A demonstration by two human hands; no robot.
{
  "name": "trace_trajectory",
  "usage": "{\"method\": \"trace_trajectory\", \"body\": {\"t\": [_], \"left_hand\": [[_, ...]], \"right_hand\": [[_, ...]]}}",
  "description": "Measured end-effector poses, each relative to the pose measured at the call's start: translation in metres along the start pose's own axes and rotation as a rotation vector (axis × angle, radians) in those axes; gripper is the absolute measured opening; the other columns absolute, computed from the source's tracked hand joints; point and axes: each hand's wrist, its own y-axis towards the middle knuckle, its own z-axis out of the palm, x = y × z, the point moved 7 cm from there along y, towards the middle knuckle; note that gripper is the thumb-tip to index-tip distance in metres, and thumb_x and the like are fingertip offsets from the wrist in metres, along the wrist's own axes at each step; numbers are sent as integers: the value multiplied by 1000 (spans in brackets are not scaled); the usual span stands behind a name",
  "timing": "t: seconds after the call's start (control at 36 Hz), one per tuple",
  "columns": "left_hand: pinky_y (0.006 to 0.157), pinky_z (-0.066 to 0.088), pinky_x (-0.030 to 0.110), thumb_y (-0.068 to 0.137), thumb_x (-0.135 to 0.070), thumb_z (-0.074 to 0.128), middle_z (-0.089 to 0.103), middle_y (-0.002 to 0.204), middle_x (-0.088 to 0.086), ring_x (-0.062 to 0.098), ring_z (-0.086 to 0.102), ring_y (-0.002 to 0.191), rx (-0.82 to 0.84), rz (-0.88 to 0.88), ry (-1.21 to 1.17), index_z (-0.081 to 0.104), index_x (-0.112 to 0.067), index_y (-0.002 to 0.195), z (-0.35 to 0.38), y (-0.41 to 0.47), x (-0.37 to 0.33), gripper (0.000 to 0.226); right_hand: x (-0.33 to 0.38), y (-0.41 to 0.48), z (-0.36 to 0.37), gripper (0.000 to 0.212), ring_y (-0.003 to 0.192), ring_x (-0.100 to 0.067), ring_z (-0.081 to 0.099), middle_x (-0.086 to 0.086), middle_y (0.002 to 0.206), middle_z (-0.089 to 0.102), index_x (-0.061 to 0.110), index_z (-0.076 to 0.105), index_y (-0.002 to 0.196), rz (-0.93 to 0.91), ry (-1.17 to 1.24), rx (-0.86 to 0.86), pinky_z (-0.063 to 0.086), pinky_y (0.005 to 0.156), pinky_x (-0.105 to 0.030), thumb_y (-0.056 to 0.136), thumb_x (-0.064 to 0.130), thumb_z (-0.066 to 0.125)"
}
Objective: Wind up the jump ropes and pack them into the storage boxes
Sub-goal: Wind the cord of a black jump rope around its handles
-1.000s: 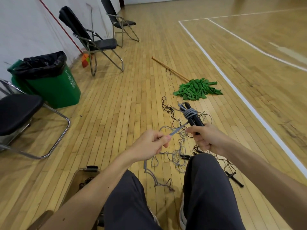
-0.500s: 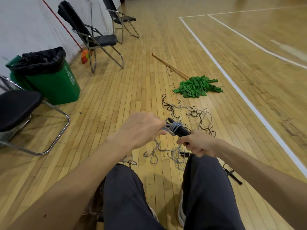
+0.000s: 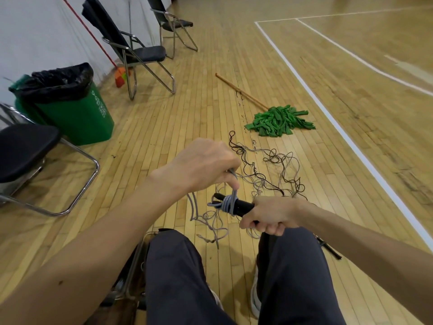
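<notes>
Left hand [image 3: 203, 165]: fingers curled, thumb and fingertips pinching a grey cord [image 3: 232, 184] just above the bundle. The cord drops straight from the pinch into several turns wrapped around the black handles [image 3: 242, 205].

Right hand [image 3: 269, 215]: closed in a fist around the near end of those handles, holding them roughly level over my knees. The free end pokes out to the left, past the grey wraps. I think there are two handles lying side by side, but I cannot tell for certain. More grey cord hangs slack from the bundle down to the floor [image 3: 164, 141].

Counts, from left:
- Folding chairs: three. One black seat [image 3: 23, 151] at the near left edge, one [image 3: 140, 52] by the wall, one [image 3: 173, 22] further back.
- Green bin [image 3: 77, 118] with a black liner: one, beside the near chair.
- Broom [image 3: 120, 77] with a red stick, leaning against the wall: one.
- Loose rope tangle [image 3: 276, 170]: grey and dark cords mixed on the boards beyond my hands. The number of ropes cannot be read.
- Green mop [image 3: 278, 121] with a wooden stick, lying flat past the tangle: one.
- Stray black handle [image 3: 328, 248] on the floor by my right leg: one.
- White court lines [image 3: 351, 141]: two visible on the right.
</notes>
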Motion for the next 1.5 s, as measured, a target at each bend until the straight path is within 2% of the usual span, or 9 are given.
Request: {"method": "trace_trajectory", "body": {"t": [0.22, 0.39, 0.69, 0.89, 1.08, 1.17, 1.28, 1.39, 1.5], "left_hand": [[68, 51, 36, 72, -64, 70, 51, 67, -13, 4, 46, 65, 96, -142, -220, 66, -14, 79, 11, 4, 21, 50], [63, 43, 29, 67, -61, 79, 50, 64, -11, 2, 43, 62, 139, -174, -305, 53, -25, 65, 12, 12, 15, 44], [54, 40, 13, 61, -42, 92, 57, 54, -15, -3, 52, 56, 150, -297, -753, 67, -20, 63, 43, 9, 27, 33], [56, 41, 22, 65, -38, 87, 61, 60, 0, 10, 52, 57, 199, -365, -1066, 69, -13, 69, 75, -3, 27, 31], [55, 43, 26, 80, -37, 74, 62, 65, 3, 20, 55, 61, 193, -399, -1225, 67, -5, 76, 89, -11, 22, 33], [61, 50, 22, 90, -13, 70, 67, 70, -3, 12, 62, 67, 154, -402, -1289, 67, -4, 79, 98, -14, 24, 15], [67, 49, 21, 92, 9, 59, 62, 86, 18, 10, 57, 75, 186, -475, -1299, 63, 1, 101, 111, -27, 22, 13], [46, 32, 13, 98, -4, 56, 52, 54, -9, -1, 41, 44, 175, -613, -1349, 55, -15, 77, 112, -19, 14, 24], [46, 26, 23, 98, -33, 58, 47, 52, -3, 11, 34, 47, 58, -586, -1420, 62, -13, 71, 110, -18, 10, 34]], "right_hand": [[6, -18, 17, 30, 41, -11, 24, 3, 53, 35, 16, 48, 69, -7, -122, 28, 20, 39, -21, 92, 21, 66], [13, -27, 27, 31, 42, -12, 25, 3, 52, 36, 17, 47, 67, -27, -200, 42, 20, 40, -23, 91, 21, 66], [28, -49, 36, 29, 40, -14, 33, -1, 55, 41, 14, 48, 70, -148, -248, 15, 29, 39, -22, 90, 23, 67], [38, -59, 33, 22, 41, -16, 34, -13, 64, 43, 7, 52, 80, -252, -226, -54, 31, 37, -22, 91, 20, 67], [46, -62, 23, 23, 45, -17, 35, -3, 57, 43, 9, 52, 80, -359, -84, -120, 29, 44, -29, 90, 19, 69], [50, -65, 17, 26, 43, -16, 32, 0, 53, 40, 10, 48, 78, -402, -10, -141, 27, 43, -29, 92, 16, 68], [55, -68, 10, 23, 39, -11, 28, 3, 51, 37, 9, 46, 82, -426, 128, -140, 25, 35, -21, 94, 8, 66], [52, -66, -5, 25, 38, -10, 25, 6, 50, 35, 11, 43, 83, -429, 251, -205, 23, 34, -20, 94, 8, 65], [48, -63, -17, 26, 41, -11, 22, 6, 52, 33, 14, 42, 82, -442, 295, -250, 20, 36, -20, 94, 11, 65]]}}
